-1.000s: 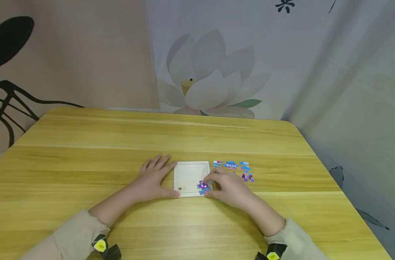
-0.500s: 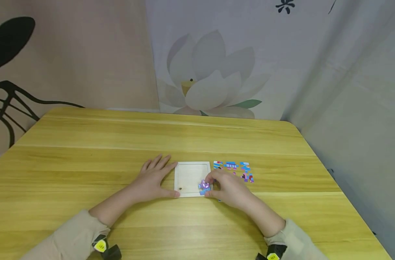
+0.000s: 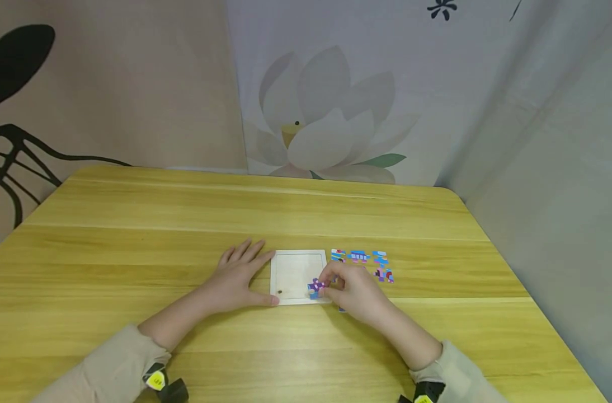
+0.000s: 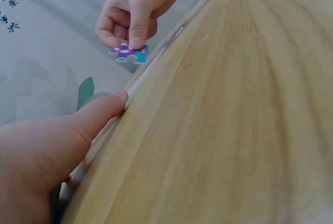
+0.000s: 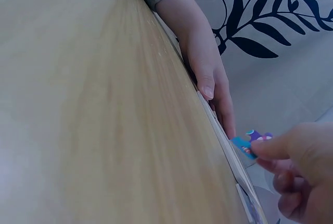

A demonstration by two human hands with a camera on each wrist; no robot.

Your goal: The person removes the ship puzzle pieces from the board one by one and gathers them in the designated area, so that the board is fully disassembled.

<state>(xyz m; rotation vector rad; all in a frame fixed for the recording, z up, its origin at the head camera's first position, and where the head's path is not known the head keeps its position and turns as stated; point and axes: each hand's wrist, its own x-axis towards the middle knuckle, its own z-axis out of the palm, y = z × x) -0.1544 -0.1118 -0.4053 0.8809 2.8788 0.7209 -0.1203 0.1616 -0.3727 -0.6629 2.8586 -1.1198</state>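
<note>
My right hand (image 3: 358, 288) pinches a purple and blue jigsaw piece (image 3: 315, 287) between thumb and forefinger. The piece hangs over the lower right corner of a pale square puzzle tray (image 3: 293, 271); in the left wrist view the same jigsaw piece (image 4: 129, 52) shows raised above the tray's edge. My left hand (image 3: 238, 280) lies spread at the tray's left side, its thumb at the lower left corner and forefinger at the upper left. Its fingers are straight. A small dark spot marks the tray's floor near that thumb.
Several colourful jigsaw pieces (image 3: 358, 256) lie right of the tray, partly hidden behind my right hand. One more piece (image 3: 342, 309) peeks out below that hand. The wooden table (image 3: 185, 207) reaches back to a curtain (image 3: 336, 84) with a printed flower.
The right hand has lifted the jigsaw piece a little off the tray's corner, its thumb shifting slightly up and right. The left hand stays where it was.
</note>
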